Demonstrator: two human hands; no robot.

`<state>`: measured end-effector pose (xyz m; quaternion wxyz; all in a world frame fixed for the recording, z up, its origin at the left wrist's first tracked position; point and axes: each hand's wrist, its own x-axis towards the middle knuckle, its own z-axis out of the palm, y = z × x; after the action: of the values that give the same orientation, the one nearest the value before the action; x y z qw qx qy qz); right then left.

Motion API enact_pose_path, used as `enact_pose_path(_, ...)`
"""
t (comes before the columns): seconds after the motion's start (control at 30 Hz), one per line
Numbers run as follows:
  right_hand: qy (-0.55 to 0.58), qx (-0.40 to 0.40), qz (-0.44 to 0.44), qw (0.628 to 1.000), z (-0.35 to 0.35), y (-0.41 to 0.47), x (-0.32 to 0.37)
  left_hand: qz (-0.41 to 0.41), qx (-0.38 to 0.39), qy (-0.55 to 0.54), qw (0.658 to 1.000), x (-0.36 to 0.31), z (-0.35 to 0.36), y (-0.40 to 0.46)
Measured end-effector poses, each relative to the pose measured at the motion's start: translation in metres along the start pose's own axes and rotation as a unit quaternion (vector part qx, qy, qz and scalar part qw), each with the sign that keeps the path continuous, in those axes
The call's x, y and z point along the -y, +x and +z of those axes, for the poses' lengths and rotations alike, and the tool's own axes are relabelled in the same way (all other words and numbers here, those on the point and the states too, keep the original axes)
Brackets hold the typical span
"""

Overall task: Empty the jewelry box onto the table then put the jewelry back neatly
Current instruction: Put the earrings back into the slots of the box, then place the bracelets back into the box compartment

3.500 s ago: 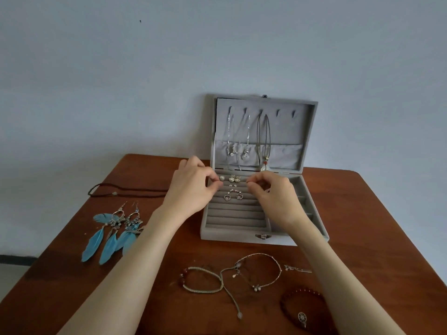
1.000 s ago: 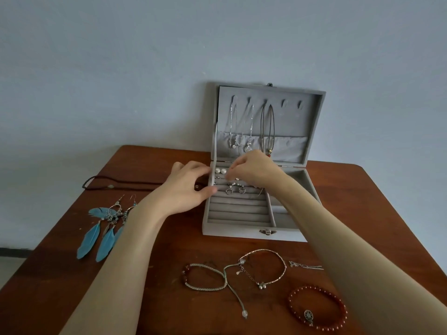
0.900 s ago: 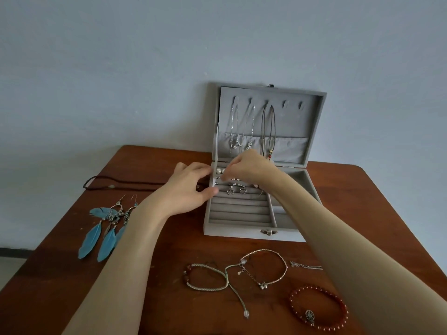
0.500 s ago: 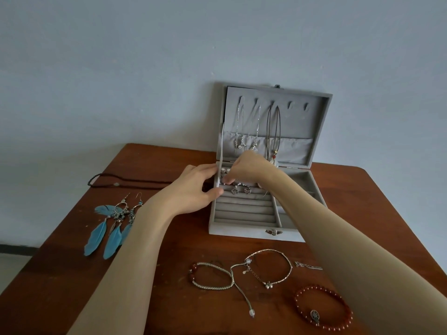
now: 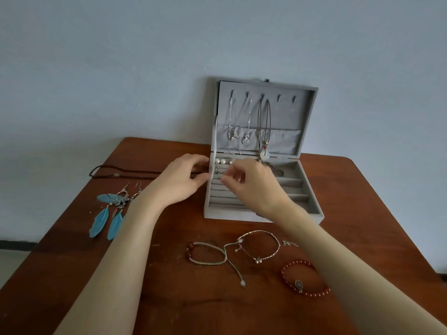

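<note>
The grey jewelry box (image 5: pixel 229 215) stands open at the back of the wooden table (image 5: pixel 169 298), its lid (image 5: pixel 290 110) upright. Silver necklaces (image 5: pixel 246 140) and a jade pendant (image 5: pixel 264 154) hang inside the lid. Pearl earrings (image 5: pixel 220 161) sit in the back ring row. My left hand (image 5: pixel 181 184) grips the box's left wall with curled fingers and thumb. Over the ring rows, my right hand (image 5: pixel 251 187) pinches something small between thumb and fingertips, apparently an earring; the hand hides the rows beneath it.
On the table lie blue feather earrings (image 5: pixel 108 213) and a black cord necklace (image 5: pixel 116 175) at the left. In front of the box are a braided bracelet (image 5: pixel 205 255), a silver bracelet (image 5: pixel 261 247), a small chain piece (image 5: pixel 289 243) and a red bead bracelet (image 5: pixel 300 279).
My right hand has drawn back from the rear ring row to the middle rows, uncovering the pearl earrings. My left hand stays at the box's left wall.
</note>
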<state>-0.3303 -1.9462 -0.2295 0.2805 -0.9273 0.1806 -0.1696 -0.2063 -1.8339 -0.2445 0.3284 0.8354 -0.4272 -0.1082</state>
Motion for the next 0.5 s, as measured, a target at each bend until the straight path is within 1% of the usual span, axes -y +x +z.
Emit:
enact_pose_path(0.1, -0.004, 0.049, -0.037, 0.998, -0.001, -0.036, 0.008, -0.005, -0.069, -0.005, 0.998, 0.000, 0.000, -0.020)
enact_pose_path(0.17, -0.032, 0.093, -0.047, 0.994, 0.003, -0.052, 0.013, -0.004, -0.090, -0.005, 0.996, -0.002, -0.003, -0.033)
enact_pose_path(0.23, -0.079, 0.120, -0.053, 0.988, 0.008, -0.062, 0.017, -0.005, -0.094, -0.008, 0.995, -0.006, -0.006, -0.047)
enact_pose_path(0.33, -0.137, 0.147, -0.056, 0.978, 0.013, -0.069, 0.020, -0.001, -0.064, -0.004, 0.998, -0.011, -0.011, -0.061)
enact_pose_path(0.43, -0.180, 0.158, -0.074, 0.968, 0.016, -0.069, 0.021, 0.001, -0.021, -0.007, 1.000, -0.017, -0.013, -0.070)
enact_pose_path(0.5, -0.169, 0.154, -0.075, 0.971, 0.015, -0.068, 0.021, 0.006, 0.008, -0.016, 1.000, -0.022, -0.011, -0.075)
